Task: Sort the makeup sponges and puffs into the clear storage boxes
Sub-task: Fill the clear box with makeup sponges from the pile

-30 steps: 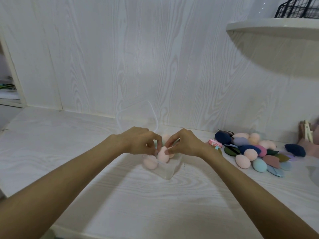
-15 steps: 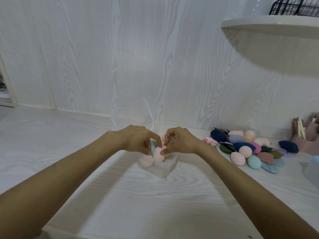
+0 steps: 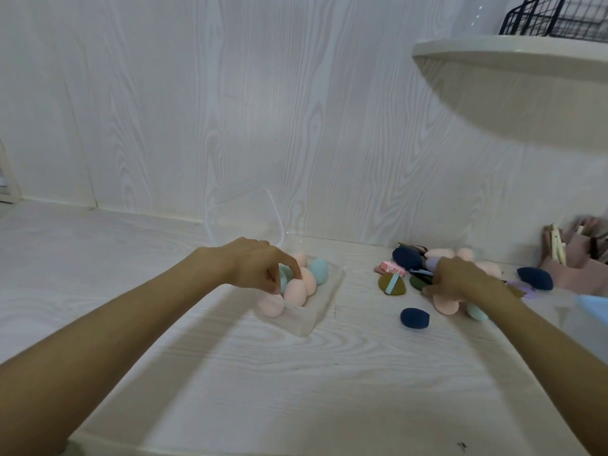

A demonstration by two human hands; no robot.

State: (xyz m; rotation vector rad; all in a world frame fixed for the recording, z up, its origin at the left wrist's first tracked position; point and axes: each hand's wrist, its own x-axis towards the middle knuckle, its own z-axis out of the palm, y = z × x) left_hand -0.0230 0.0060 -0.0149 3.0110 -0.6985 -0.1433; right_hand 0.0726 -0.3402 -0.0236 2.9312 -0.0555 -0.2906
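A clear storage box (image 3: 324,309) sits mid-table and holds several pink sponges (image 3: 295,291) and a teal sponge (image 3: 319,269). My left hand (image 3: 258,268) hangs over the box's left end. Its thumb and curled fingers pinch a second teal sponge (image 3: 284,278) between the pink ones. My right hand (image 3: 457,278) lies on the loose pile of sponges and puffs (image 3: 408,258) at the right, with a pink sponge (image 3: 444,305) under it. Its fingers are hidden and blurred. A navy sponge (image 3: 414,318) lies alone in front of the pile.
The clear lid (image 3: 243,215) leans on the back wall behind the box. An olive puff (image 3: 391,284) lies left of the pile. A pink organiser (image 3: 579,261) stands far right. A shelf (image 3: 510,54) with a black wire basket (image 3: 552,14) overhangs at upper right.
My right hand has left the box and moved right onto the loose pile. The pink sponge both hands held now stands in the box. My left hand stays there.
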